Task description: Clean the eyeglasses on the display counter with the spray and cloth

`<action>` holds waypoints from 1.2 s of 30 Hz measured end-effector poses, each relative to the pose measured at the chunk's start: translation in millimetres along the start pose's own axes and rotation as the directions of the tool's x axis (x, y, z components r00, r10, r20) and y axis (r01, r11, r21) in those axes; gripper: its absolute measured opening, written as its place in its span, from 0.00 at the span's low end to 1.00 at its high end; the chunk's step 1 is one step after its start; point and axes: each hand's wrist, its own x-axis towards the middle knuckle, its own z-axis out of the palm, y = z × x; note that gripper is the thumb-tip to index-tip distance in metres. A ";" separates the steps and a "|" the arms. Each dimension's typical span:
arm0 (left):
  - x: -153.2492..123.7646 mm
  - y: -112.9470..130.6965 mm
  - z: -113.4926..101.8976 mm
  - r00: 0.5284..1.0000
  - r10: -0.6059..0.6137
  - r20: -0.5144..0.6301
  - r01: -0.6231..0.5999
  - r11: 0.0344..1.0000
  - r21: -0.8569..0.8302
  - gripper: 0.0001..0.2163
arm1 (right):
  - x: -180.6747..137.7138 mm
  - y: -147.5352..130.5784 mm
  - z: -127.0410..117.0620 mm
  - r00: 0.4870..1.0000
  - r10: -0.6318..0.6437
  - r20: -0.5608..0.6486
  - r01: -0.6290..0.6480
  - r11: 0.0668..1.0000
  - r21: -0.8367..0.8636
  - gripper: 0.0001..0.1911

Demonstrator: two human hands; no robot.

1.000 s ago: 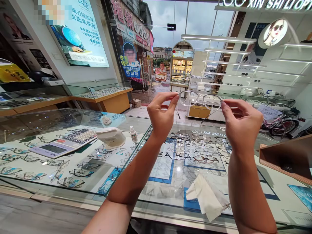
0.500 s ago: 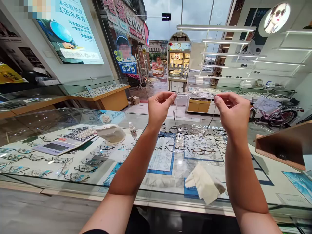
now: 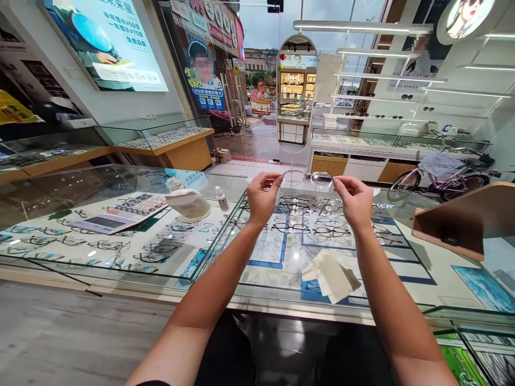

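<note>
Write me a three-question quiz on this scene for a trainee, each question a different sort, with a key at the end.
1. True or false: the left hand and the right hand hold the eyeglasses at opposite sides.
2. Which lies nearest the edge of the glass counter on the person's side?
A) calculator
B) cream cloth
C) pink bicycle
3. Fill in the missing word, upright or tipped: the small white bottle stands ____.

Key: 1 true; 2 B; 3 upright.
</note>
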 end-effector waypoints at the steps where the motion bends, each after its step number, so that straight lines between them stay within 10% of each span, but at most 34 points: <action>1: -6.8 -3.3 0.6 0.999 0.039 -0.019 -0.039 0.999 0.029 0.12 | -5.5 6.2 1.0 1.000 -0.013 -0.019 0.013 1.000 0.007 0.16; 13: -25.3 -18.9 -1.8 0.939 0.340 0.049 -0.343 0.915 0.214 0.07 | -19.6 41.9 10.3 0.997 0.031 -0.069 -0.025 0.996 0.084 0.18; 36: -33.0 -30.1 -0.2 0.943 0.285 0.171 -0.320 0.918 0.234 0.09 | -15.3 42.4 12.0 0.929 0.368 0.032 -0.342 0.825 0.451 0.17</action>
